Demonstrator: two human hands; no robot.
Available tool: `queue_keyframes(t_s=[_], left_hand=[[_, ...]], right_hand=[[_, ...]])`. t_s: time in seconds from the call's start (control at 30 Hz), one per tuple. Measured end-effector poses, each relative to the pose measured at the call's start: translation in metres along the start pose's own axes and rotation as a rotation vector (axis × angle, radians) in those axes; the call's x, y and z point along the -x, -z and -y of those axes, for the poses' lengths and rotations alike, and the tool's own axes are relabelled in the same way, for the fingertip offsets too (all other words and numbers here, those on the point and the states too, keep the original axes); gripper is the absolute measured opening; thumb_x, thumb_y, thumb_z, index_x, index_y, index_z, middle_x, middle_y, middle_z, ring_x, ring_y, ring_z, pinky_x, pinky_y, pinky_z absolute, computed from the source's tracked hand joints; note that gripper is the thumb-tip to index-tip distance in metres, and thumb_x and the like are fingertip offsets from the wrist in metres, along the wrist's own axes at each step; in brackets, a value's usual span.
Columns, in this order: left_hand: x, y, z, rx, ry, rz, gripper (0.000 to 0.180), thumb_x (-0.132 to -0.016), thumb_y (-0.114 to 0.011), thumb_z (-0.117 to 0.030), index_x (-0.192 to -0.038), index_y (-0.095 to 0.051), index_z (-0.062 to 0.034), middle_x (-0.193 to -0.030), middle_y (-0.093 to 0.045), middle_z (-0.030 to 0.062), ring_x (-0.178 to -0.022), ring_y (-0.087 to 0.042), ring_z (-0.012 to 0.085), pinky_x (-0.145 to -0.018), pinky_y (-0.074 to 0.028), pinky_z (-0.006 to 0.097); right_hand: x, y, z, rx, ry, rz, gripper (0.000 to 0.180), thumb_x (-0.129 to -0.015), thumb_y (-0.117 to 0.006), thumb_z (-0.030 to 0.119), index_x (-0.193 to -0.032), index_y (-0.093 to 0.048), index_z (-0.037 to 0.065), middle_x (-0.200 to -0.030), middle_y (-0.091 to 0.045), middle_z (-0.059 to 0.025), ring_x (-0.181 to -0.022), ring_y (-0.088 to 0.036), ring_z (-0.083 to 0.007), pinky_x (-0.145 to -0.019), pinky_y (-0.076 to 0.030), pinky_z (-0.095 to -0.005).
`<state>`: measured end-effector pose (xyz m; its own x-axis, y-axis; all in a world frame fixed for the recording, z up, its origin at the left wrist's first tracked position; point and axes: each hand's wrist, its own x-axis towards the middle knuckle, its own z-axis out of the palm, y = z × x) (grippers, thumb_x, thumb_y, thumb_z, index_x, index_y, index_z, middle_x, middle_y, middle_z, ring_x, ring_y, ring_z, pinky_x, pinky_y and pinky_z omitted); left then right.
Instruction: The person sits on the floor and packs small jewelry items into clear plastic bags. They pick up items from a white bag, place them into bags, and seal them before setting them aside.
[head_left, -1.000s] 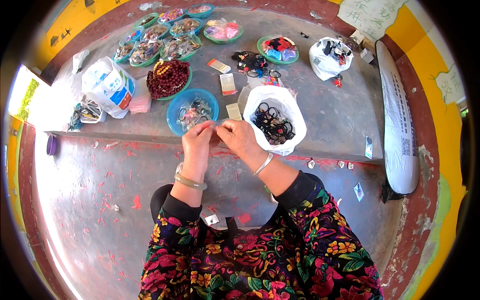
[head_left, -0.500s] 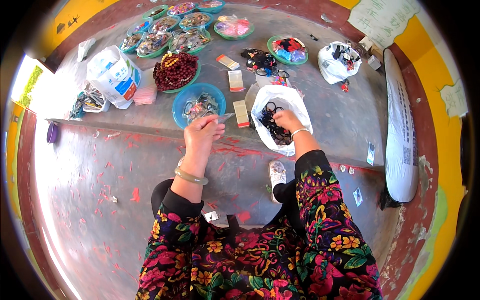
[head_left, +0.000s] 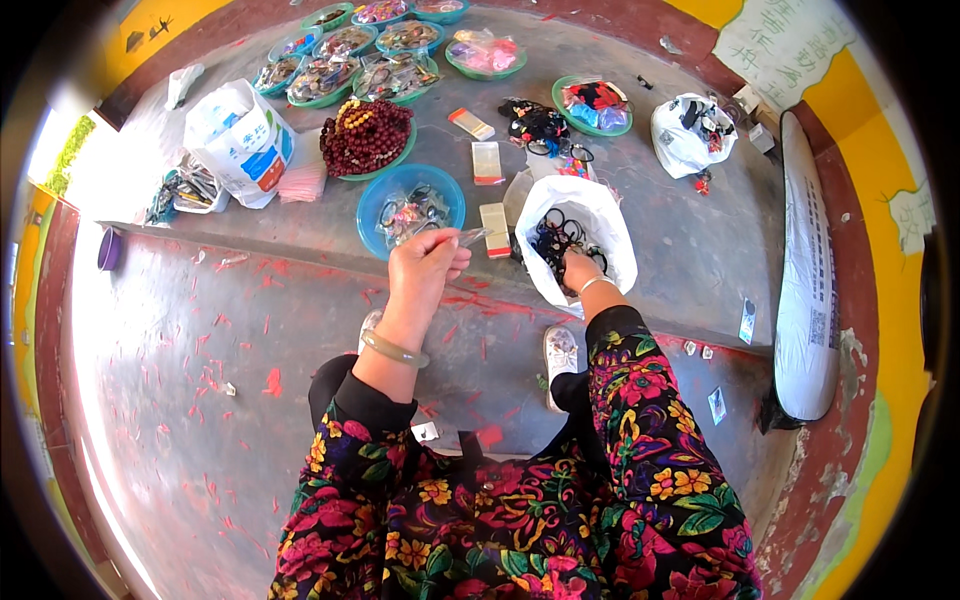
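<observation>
My left hand (head_left: pixel 420 272) is closed, thumb against fingers, on a small clear plastic bag (head_left: pixel 474 236) that sticks out to the right. It hovers by the near rim of a blue basin (head_left: pixel 367 205), where several clear packets (head_left: pixel 412 212) lie. My right hand (head_left: pixel 582 270) reaches down inside an open white plastic bag (head_left: pixel 614 222), among black elastic hair ties (head_left: pixel 560 232); its fingertips are hidden there. Beside the white bag stands a small cream-and-red box (head_left: pixel 495 230).
Basins of packaged goods (head_left: pixel 388 75) crowd the far left, near dark red beads (head_left: pixel 366 140). A white carrier bag (head_left: pixel 240 145) stands left, another white bag (head_left: pixel 690 135) far right. The concrete ledge edge (head_left: pixel 260 258) crosses before me. A long wrapped roll (head_left: pixel 806 270) lies right.
My right hand has gone lower and deeper into the white bag among the hair ties. My left hand still holds the small plastic bag. The whole view has shifted slightly.
</observation>
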<state>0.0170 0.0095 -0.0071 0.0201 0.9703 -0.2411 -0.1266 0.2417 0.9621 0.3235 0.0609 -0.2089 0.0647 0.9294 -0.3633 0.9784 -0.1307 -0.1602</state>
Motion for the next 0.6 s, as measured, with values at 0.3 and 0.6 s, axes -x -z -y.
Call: queue_keyframes(t_s=[0.3,0.6], left_hand=[[0.003,0.003,-0.004,-0.029,-0.005,-0.003,0.023,-0.087,-0.054,-0.013,-0.103,-0.06,0.0026,-0.083,-0.065,0.011,-0.072,-0.063,0.0146,-0.064,-0.048,0.024],[0.001,0.007,0.001,0.026,0.031,0.004,0.023,-0.088,-0.055,-0.016,-0.101,-0.06,0.0022,-0.083,-0.065,0.0116,-0.071,-0.063,0.0146,-0.062,-0.048,0.024]], right_hand=[[0.005,0.078,0.0,-0.609,0.019,-0.091,0.013,-0.071,-0.064,0.015,-0.075,-0.068,0.004,-0.063,-0.065,-0.0066,-0.058,-0.061,-0.0144,-0.059,-0.048,-0.0289],[0.064,0.151,0.066,-1.309,0.259,0.076,0.016,-0.084,-0.057,0.011,-0.096,-0.061,0.0,-0.089,-0.064,-0.0084,-0.078,-0.061,-0.0117,-0.066,-0.045,-0.0225]])
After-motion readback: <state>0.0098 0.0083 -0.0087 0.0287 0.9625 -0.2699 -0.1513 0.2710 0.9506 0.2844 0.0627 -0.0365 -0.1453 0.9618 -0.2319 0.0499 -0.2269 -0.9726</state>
